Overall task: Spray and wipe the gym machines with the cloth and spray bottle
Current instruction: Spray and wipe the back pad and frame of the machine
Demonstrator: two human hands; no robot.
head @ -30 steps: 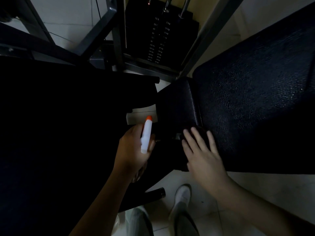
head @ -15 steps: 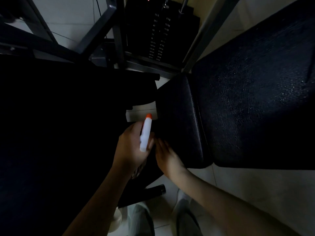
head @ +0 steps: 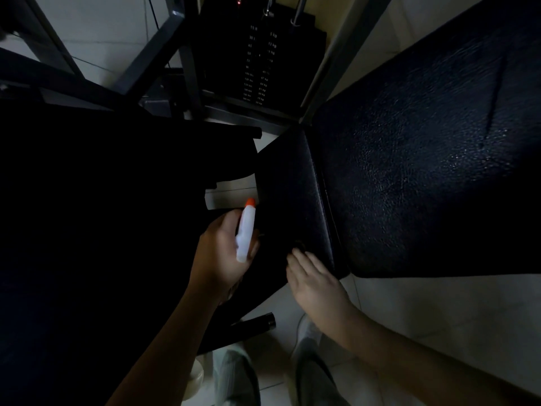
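My left hand (head: 222, 253) is shut on a spray bottle (head: 246, 230) with a white head and an orange nozzle that points up and away. My right hand (head: 314, 279) lies with its fingers stretched against the lower side face of a black padded seat (head: 289, 186). A small dark lump (head: 300, 245) at the fingertips looks like the cloth, mostly hidden under the hand and hard to make out in the dim light. The seat's wide top pad (head: 424, 159) spreads to the right, its leather-like skin faintly shiny.
A black weight stack (head: 257, 63) with printed numbers stands behind, between grey steel frame bars (head: 342, 54). A large dark pad (head: 102, 200) fills the left. A black handle tube (head: 257, 323) juts out below my left hand. Pale floor tiles and my shoes (head: 307, 332) lie beneath.
My right hand slid from the pad's corner left towards the bottle, then back right along the pad's side. The left hand with the bottle has barely moved.
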